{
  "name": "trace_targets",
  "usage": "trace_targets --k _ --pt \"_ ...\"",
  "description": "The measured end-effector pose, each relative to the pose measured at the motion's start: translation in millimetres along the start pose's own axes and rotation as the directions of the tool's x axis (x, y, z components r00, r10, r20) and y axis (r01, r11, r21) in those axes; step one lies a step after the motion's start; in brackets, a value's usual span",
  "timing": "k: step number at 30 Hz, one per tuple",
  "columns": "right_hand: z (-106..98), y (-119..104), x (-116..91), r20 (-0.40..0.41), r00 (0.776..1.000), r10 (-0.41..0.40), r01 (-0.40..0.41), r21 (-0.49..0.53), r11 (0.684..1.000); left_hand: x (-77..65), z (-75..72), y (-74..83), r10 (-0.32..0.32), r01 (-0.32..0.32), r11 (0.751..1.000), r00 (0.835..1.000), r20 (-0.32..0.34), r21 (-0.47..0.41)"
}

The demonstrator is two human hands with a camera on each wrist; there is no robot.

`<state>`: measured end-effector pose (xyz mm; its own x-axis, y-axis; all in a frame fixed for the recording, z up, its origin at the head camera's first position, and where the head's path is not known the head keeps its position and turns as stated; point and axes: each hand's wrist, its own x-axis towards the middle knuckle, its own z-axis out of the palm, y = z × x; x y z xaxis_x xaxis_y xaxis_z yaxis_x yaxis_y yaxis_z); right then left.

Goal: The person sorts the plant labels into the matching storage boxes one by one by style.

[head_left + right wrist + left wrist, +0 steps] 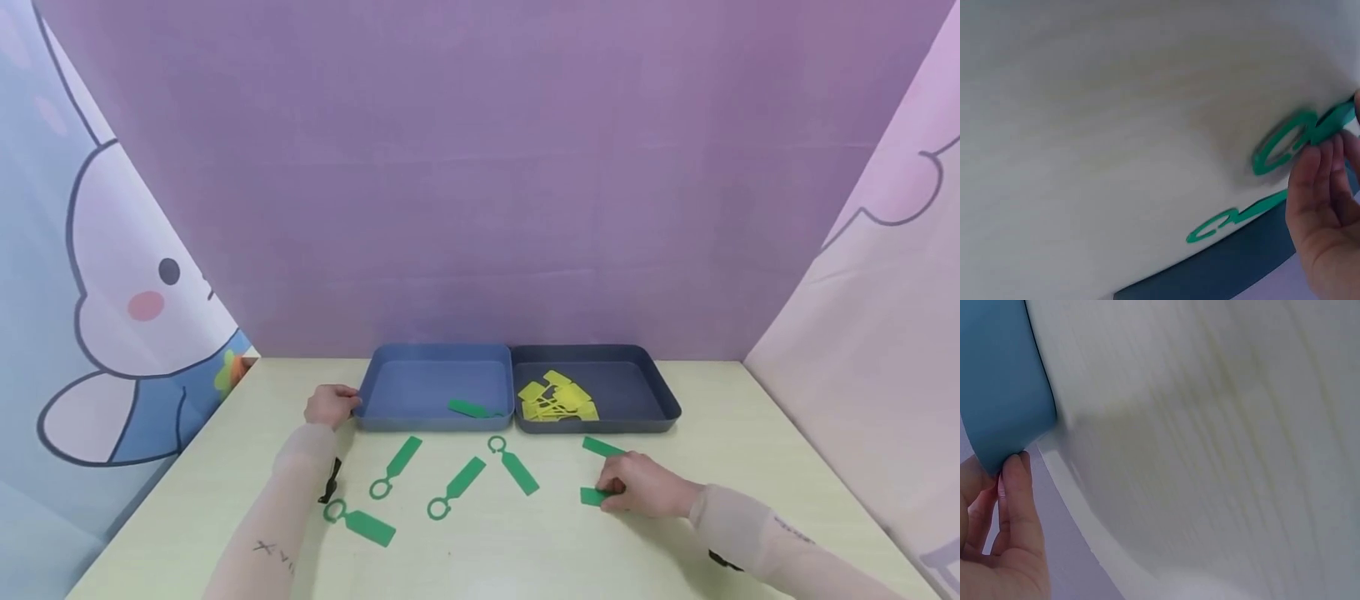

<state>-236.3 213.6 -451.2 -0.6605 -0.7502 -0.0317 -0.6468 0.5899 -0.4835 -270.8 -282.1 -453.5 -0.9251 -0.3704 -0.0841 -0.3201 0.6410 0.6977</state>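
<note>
At the left end of the blue tray (435, 423), my left hand (332, 406) pinches its wall; the left wrist view shows the fingertips (1015, 464) at the tray's corner (1013, 425). On the right, my right hand (643, 485) grips a green plastic tag (592, 497) by its flat part. That tag's open ring (1282, 142) sticks out past the fingers in the right wrist view, just over the table. Another green tag (602, 447) lies just behind this hand, partly hidden by it. Inside the blue tray lies one green tag (472, 408).
A dark grey tray (637, 425) adjoins the blue one and holds a pile of yellow tags (558, 398). Several green tags lie on the pale table (525, 550), among them one at front left (370, 528) and one near the middle (519, 472). A purple cloth (480, 183) hangs behind.
</note>
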Motion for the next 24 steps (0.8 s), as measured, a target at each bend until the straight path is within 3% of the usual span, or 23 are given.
trace_targets --k 7,15,24 --pt "-4.9 1.2 4.3 0.075 0.996 0.044 -0.05 0.075 0.996 -1.3 -1.2 1.0 0.0 0.0 1.0 1.0 0.006 -0.007" --pt "-5.0 0.1 9.4 0.121 0.992 0.04 -0.049 0.078 0.996 -8.0 -3.8 5.3 -0.004 0.004 1.0 1.0 0.006 -0.004" --pt "-14.5 -9.7 21.1 0.065 0.998 -0.019 0.014 0.082 0.997 -6.3 -3.7 4.1 -0.003 0.003 1.0 1.0 0.003 0.007"
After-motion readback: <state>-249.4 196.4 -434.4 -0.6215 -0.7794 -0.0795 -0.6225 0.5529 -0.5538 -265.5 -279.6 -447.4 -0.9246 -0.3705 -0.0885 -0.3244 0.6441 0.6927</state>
